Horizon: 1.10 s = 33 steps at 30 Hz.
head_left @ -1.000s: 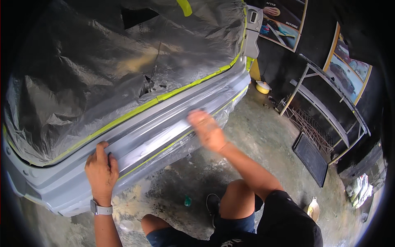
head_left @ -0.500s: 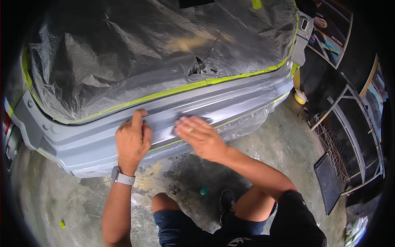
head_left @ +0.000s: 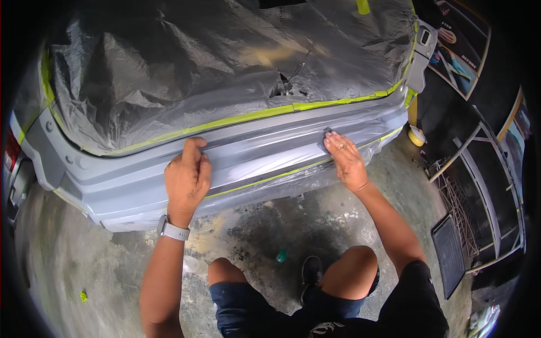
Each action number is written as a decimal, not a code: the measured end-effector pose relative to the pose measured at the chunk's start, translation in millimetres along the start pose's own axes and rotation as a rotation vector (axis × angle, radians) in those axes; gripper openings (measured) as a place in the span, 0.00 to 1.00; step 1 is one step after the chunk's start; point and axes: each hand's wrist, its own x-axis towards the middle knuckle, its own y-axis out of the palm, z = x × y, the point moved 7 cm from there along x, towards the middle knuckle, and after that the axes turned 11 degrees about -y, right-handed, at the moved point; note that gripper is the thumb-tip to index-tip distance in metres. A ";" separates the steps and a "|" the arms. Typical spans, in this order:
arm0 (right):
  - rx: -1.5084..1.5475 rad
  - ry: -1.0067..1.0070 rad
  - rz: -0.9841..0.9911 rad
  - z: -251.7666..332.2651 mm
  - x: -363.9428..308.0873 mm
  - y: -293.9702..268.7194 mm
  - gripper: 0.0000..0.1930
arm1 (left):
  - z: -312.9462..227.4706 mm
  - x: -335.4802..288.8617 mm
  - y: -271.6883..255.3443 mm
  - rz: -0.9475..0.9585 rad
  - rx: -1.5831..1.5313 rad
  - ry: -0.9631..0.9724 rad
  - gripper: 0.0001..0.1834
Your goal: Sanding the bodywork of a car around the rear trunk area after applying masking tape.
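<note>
A grey-primed car rear panel (head_left: 248, 164) stretches across the view below the masked opening. My right hand (head_left: 345, 158) lies over a dark grey piece of sandpaper (head_left: 324, 142), pressing it to the panel's right part; only the sheet's edges show past the fingers. On the panel's left part rests my left hand (head_left: 189, 174), its fingers bent inward and the index finger touching near the upper ledge. What lies under its palm, if anything, is hidden. Yellow-green masking tape (head_left: 248, 117) runs above the panel, and a thin yellow-green strip follows its lower edge.
Crinkled plastic sheeting (head_left: 186, 62), torn near its middle, covers the car's opening. A yellow tape roll (head_left: 416, 136) is at the right by the wall. Metal frames (head_left: 479, 180) and a black tray (head_left: 449, 256) stand farther right. A green object (head_left: 281, 256) lies on the floor between my feet.
My right hand has slid right along the panel with the sandpaper. The left hand stays at about the same spot on the panel. The view has shifted slightly.
</note>
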 end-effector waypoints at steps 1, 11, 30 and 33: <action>0.030 0.023 -0.019 4.3 4.3 -0.4 0.29 | 1.4 0.4 -4.5 -0.011 0.019 -0.009 0.12; 0.267 -0.564 0.020 224.5 149.0 83.9 0.24 | 49.2 7.4 -28.8 -0.122 -0.724 -0.204 0.06; 0.038 -0.705 0.330 220.8 148.6 88.4 0.45 | 59.6 2.1 -46.7 -0.108 -0.625 -0.207 0.10; -0.009 -0.700 0.335 250.7 169.8 99.9 0.46 | 68.8 -2.8 -48.9 -0.125 -0.708 -0.215 0.09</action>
